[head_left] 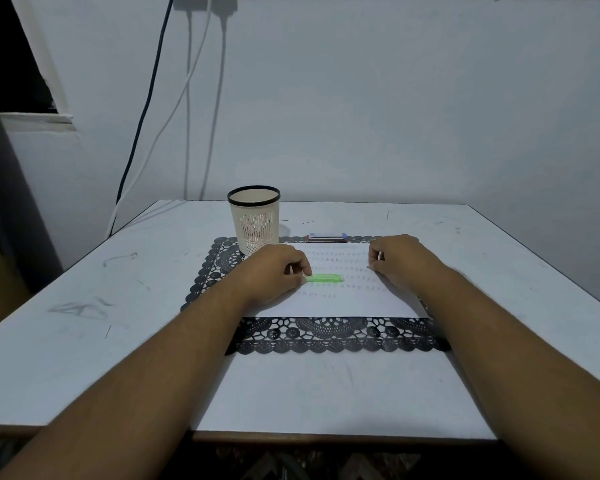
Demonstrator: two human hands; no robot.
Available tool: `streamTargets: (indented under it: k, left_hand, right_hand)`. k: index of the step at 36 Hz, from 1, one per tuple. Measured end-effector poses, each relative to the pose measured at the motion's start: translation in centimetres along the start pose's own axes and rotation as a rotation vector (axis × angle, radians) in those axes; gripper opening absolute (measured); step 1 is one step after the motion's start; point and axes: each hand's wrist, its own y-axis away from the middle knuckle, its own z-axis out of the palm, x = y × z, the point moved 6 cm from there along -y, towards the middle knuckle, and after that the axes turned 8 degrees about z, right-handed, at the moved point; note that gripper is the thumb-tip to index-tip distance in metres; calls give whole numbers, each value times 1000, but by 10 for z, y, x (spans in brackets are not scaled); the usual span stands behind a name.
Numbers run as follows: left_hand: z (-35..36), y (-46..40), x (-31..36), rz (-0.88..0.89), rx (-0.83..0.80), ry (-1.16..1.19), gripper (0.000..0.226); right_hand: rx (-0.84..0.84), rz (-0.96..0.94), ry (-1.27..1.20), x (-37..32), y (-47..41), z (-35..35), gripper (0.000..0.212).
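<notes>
A white sheet of paper [340,299] with rows of faint print lies on a black lace placemat [326,336]. On the sheet lies a green highlighter [324,278], pointing right. My left hand [274,271] pinches the highlighter's left end with thumb and fingertips. My right hand [400,259] rests on the sheet's right part with its fingers curled; a small pale thing shows between them, too small to name.
A cream perforated pen cup [255,220] with a black rim stands at the mat's far left. A flat blue and red box [326,237] lies beyond the sheet. The white table [118,341] meets a wall where cables [187,98] hang.
</notes>
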Motion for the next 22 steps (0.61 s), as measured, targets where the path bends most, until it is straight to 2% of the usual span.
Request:
streamTargets:
  k: [4, 9, 14, 19, 22]
  left_hand:
    - [-1, 0, 2, -3, -10, -6, 10]
    - [-1, 1, 5, -4, -5, -13, 9]
    - [-3, 1, 5, -14, -6, -3, 9]
    - [-2, 0, 3, -9, -15, -20, 9]
    - [-2, 0, 3, -7, -9, -22, 8]
  right_hand:
    - [-13, 8, 5, -4, 4, -1, 9]
    - [10, -16, -130, -21, 13, -10, 13]
    - [-40, -12, -69, -25, 13, -8, 11]
    - [52, 69, -349, 3, 7, -27, 19]
    - [38, 84, -393, 9, 7, -27, 27]
